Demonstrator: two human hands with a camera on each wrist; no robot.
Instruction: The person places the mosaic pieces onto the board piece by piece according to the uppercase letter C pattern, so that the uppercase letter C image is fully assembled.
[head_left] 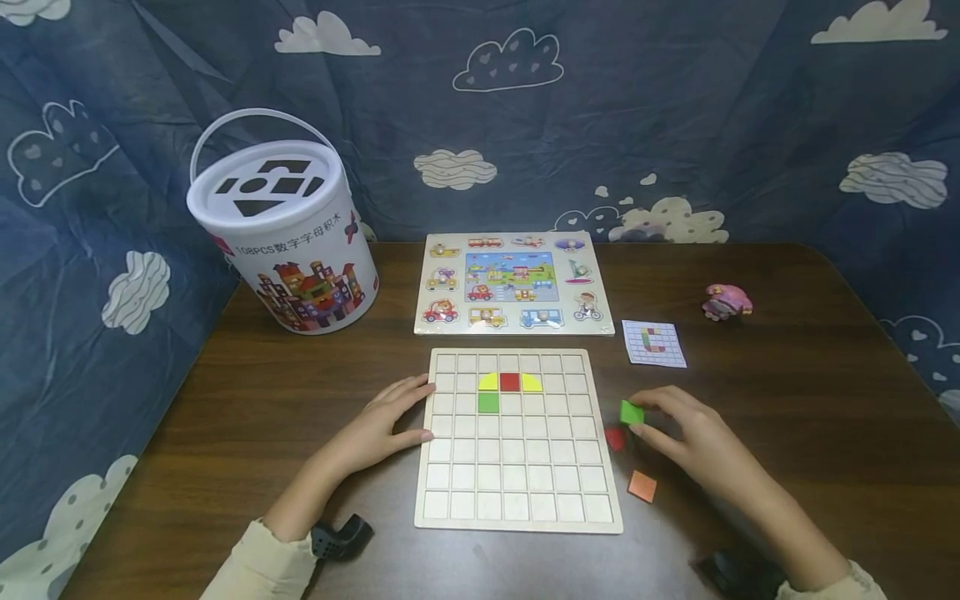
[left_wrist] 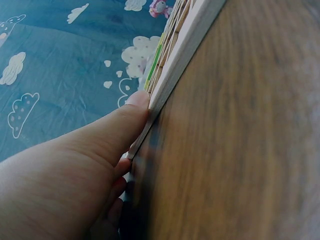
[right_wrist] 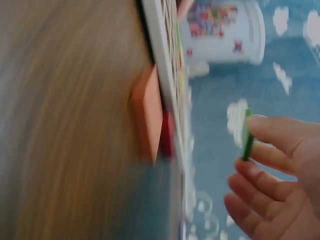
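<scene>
Between thumb and fingertips my right hand [head_left: 701,429] pinches a green square block [head_left: 632,412], raised off the table in the right wrist view. Close under it lies a red block [head_left: 615,439] at the right edge of a wooden grid board [head_left: 517,526], and nearer me an orange square block [head_left: 642,487]. Set in the board's upper squares are two yellow quarter-round pieces [head_left: 488,382], a red square [head_left: 509,382] between them and a green square [head_left: 489,402] below the left one. My left hand [head_left: 378,425] rests against the board's left edge, thumb and fingertips touching it.
Behind the board lies a vehicle picture puzzle [head_left: 513,326]. A small pattern card [head_left: 654,344] sits right of it, and a pink toy figure [head_left: 727,302] farther right. A white lidded bucket [head_left: 300,250] stands at the back left, before a blue cloud-patterned cloth [head_left: 480,125].
</scene>
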